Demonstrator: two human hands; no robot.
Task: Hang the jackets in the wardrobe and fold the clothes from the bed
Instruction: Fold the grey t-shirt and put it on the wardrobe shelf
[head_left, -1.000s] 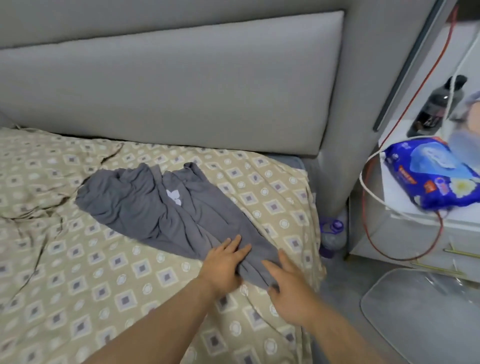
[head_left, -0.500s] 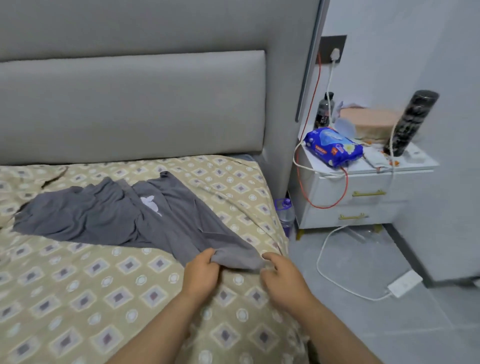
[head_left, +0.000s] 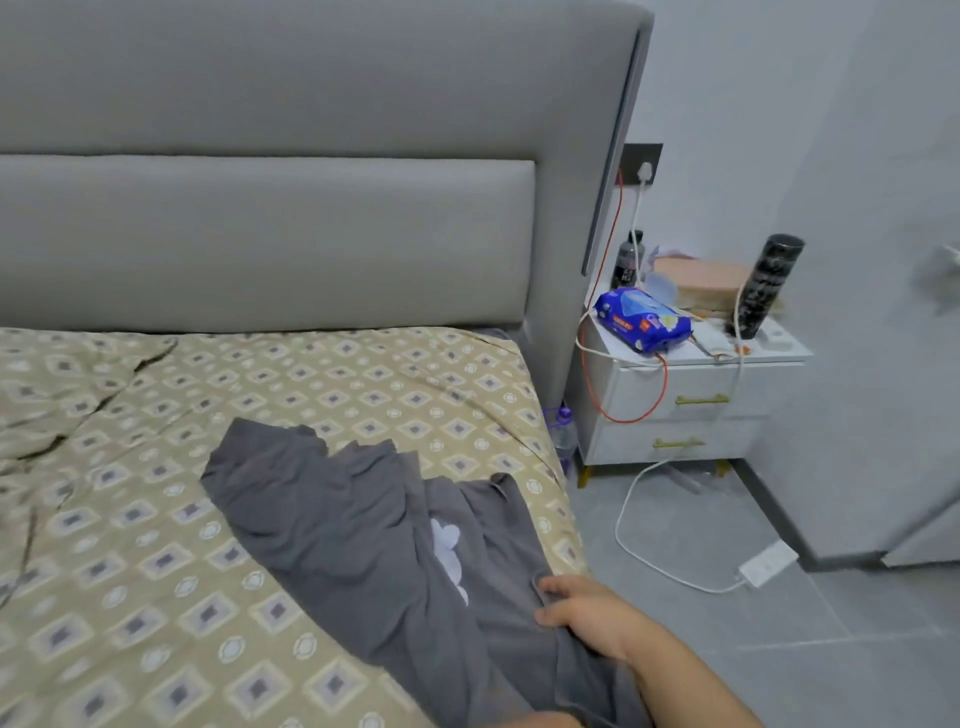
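A dark grey garment (head_left: 363, 540) with a white print lies crumpled on the patterned bed sheet (head_left: 156, 597), near the bed's right edge, and its lower end runs off the bottom of the view. My right hand (head_left: 584, 608) grips the garment's right edge with curled fingers, at the side of the mattress. Only a sliver of skin (head_left: 540, 721) shows at the bottom edge where my left hand would be, so its grip is hidden.
A grey padded headboard (head_left: 270, 239) stands behind the bed. To the right is a white nightstand (head_left: 675, 410) carrying a blue wipes pack (head_left: 644, 314), bottles and cables. A white cable and power strip (head_left: 769, 561) lie on the grey floor. A purple-capped bottle (head_left: 563, 431) stands beside the bed.
The garment has been dragged down and to the right, toward the bed's edge. My left hand has dropped out of view; my right hand still grips the cloth. The camera has tilted up.
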